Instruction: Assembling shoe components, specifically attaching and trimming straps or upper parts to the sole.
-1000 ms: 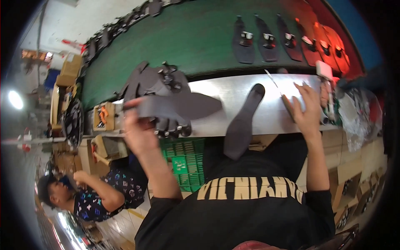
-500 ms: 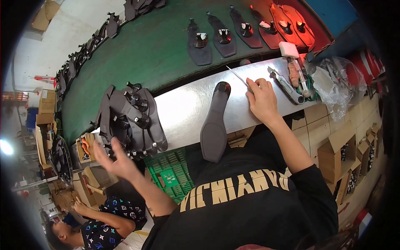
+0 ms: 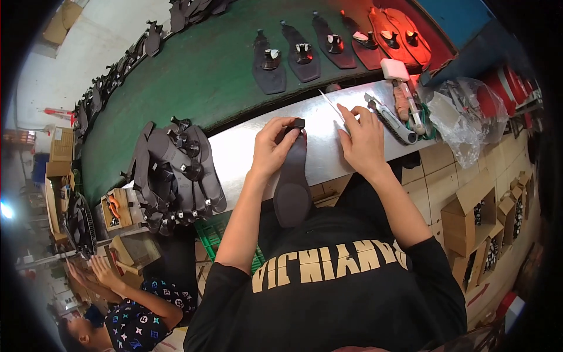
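Observation:
Lying sole up across the metal bench edge in front of me is a dark grey high-heeled shoe (image 3: 292, 202), its toe end toward my body. My left hand (image 3: 272, 144) is closed around the block heel at its far end, with thumb and fingers pinching it. On the right, my right hand (image 3: 365, 141) holds a thin pale rod (image 3: 329, 101), its pointed end directed up and left. The rod's lower part is hidden by the fingers, and its tip stays apart from the shoe.
A pile of dark heeled shoes (image 3: 176, 170) stands at left on the metal bench (image 3: 234, 146). A cutter knife (image 3: 393, 120), a white block (image 3: 394, 69) and a plastic bag (image 3: 469, 117) lie right. Shoe pieces with buckles (image 3: 304, 53) line the green table. A co-worker (image 3: 141, 317) sits lower left.
My left hand has moved from beside the shoe pile to the heel and taken hold of it. My right hand has shifted only slightly. The co-worker's hands have moved.

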Demonstrator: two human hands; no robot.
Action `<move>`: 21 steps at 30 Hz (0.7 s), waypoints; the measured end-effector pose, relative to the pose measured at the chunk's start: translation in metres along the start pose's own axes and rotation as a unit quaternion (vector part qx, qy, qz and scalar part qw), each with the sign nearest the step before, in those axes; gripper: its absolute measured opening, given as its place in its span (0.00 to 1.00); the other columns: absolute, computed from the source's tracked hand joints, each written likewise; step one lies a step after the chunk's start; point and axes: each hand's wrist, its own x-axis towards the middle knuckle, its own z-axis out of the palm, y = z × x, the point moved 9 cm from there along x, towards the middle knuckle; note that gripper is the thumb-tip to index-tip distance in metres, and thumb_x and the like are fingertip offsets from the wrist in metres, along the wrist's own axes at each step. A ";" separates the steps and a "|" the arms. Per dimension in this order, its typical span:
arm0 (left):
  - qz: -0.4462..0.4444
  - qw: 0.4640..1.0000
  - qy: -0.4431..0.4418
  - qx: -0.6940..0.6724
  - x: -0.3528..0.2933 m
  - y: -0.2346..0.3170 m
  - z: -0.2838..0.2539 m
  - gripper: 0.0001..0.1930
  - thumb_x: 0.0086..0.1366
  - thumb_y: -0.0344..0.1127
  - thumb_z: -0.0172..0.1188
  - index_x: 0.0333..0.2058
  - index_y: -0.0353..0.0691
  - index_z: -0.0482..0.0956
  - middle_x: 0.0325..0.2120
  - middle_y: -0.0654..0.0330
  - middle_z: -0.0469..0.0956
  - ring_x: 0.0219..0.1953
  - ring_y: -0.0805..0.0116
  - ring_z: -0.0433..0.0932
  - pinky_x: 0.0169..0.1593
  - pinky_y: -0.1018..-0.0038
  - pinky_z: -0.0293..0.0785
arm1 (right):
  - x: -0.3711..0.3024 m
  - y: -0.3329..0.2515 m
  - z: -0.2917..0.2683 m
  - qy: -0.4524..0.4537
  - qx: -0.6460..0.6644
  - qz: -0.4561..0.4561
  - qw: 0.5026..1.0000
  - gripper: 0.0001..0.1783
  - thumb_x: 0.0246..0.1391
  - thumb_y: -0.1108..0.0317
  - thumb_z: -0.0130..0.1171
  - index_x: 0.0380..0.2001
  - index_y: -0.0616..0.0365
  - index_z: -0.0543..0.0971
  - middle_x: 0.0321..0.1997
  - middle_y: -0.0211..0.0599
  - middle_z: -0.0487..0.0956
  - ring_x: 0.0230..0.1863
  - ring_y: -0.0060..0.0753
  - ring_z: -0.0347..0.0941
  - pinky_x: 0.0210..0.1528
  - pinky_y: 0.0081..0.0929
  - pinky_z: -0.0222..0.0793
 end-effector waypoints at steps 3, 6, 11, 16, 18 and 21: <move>-0.041 0.995 0.064 -0.059 -0.020 0.014 -0.007 0.15 0.63 0.27 0.60 0.49 0.35 0.78 0.39 0.63 0.78 0.41 0.75 0.76 0.46 0.79 0.72 | -0.014 -0.010 0.018 -0.105 0.311 0.131 0.935 0.22 0.51 0.68 0.63 0.50 0.54 0.75 0.35 0.38 0.74 0.30 0.35 0.72 0.34 0.30 0.70; -0.157 0.963 0.116 -0.189 -0.039 0.001 -0.013 0.17 0.62 0.26 0.61 0.51 0.37 0.78 0.36 0.65 0.77 0.38 0.79 0.75 0.43 0.81 0.72 | -0.045 -0.042 0.054 -0.253 0.507 0.243 0.788 0.26 0.53 0.65 0.65 0.53 0.57 0.68 0.32 0.33 0.75 0.29 0.21 0.72 0.33 0.20 0.68; -0.220 0.948 0.104 -0.207 -0.055 -0.001 -0.024 0.20 0.62 0.26 0.58 0.55 0.38 0.76 0.36 0.64 0.77 0.39 0.78 0.75 0.43 0.81 0.72 | -0.074 -0.086 0.067 -0.315 0.667 0.352 0.576 0.28 0.55 0.72 0.64 0.55 0.58 0.62 0.34 0.31 0.75 0.35 0.18 0.72 0.41 0.17 0.68; -0.243 0.931 0.107 -0.250 -0.067 -0.010 -0.024 0.19 0.65 0.28 0.54 0.55 0.37 0.75 0.41 0.60 0.79 0.40 0.77 0.75 0.44 0.80 0.73 | -0.069 -0.093 0.066 -0.308 0.709 0.363 0.520 0.25 0.55 0.76 0.62 0.54 0.56 0.65 0.33 0.26 0.74 0.35 0.13 0.70 0.36 0.12 0.63; -0.259 0.918 0.080 -0.288 -0.069 -0.009 -0.020 0.19 0.66 0.30 0.53 0.56 0.37 0.75 0.43 0.56 0.80 0.40 0.75 0.76 0.44 0.78 0.74 | -0.069 -0.094 0.067 -0.305 0.709 0.360 0.524 0.24 0.55 0.76 0.62 0.54 0.55 0.67 0.33 0.23 0.74 0.31 0.09 0.68 0.27 0.09 0.59; -0.263 0.917 0.076 -0.291 -0.071 -0.009 -0.019 0.20 0.67 0.31 0.52 0.57 0.37 0.74 0.42 0.54 0.80 0.41 0.74 0.76 0.46 0.77 0.75 | -0.071 -0.095 0.068 -0.303 0.712 0.358 0.522 0.22 0.55 0.78 0.60 0.52 0.55 0.68 0.33 0.23 0.74 0.33 0.09 0.69 0.29 0.09 0.60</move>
